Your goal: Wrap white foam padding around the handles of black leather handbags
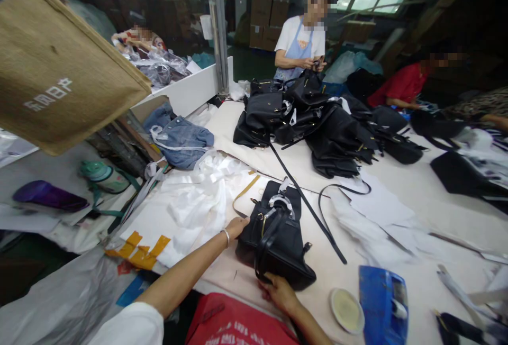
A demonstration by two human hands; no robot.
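A black bag [291, 234] with gold zips and a white-wrapped handle lies on the pale table close to my body. My left hand [238, 227] has its fingers closed on the bag's left edge. At the bag's near end, my right hand [280, 293] grips its lower edge beside a black strap, its fingertips partly hidden. A long black strap [313, 210] trails over the table to the right of the bag. A tan strap [245, 190] lies beyond my left hand.
A pile of black bags [301, 117] covers the table's far side, with a person [301, 43] behind it. White sheets [377, 218], a round dish [346, 310] and a blue box [383, 302] lie right. A brown bag [67, 70] hangs upper left.
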